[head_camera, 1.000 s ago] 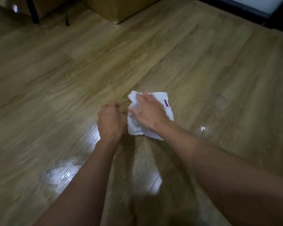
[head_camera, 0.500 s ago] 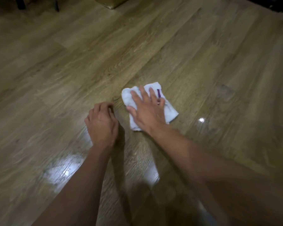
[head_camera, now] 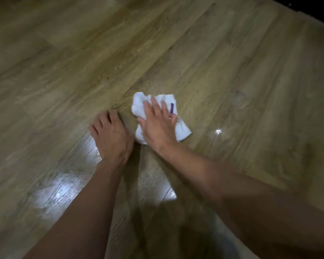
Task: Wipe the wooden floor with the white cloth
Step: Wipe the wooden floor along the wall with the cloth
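White cloth [head_camera: 139, 106] lies bunched up on the wooden floor [head_camera: 232, 71], near the middle of the head view. It has a small purple mark [head_camera: 171, 108] on it.

The right hand [head_camera: 157, 126] lies flat on top of the cloth. Its fingers [head_camera: 154, 105] are straight and spread a little apart. They press the cloth down and do not curl round it. Parts of the cloth stick out past the fingertips and beside the wrist.

The left hand [head_camera: 110, 135] is just beside the cloth, not touching it. It rests on the bare floor and holds nothing. Its fingers are close together and bent a little, with the tips on the wood. It looks like it props the person up.

I think the step now is rubbing the floor. To do it well, the flat hand should push down evenly so the cloth slides and does not roll up. Long strokes along the boards should work best. Shiny patches [head_camera: 51, 195] show near the arms; I cannot tell if they are wet or just light.
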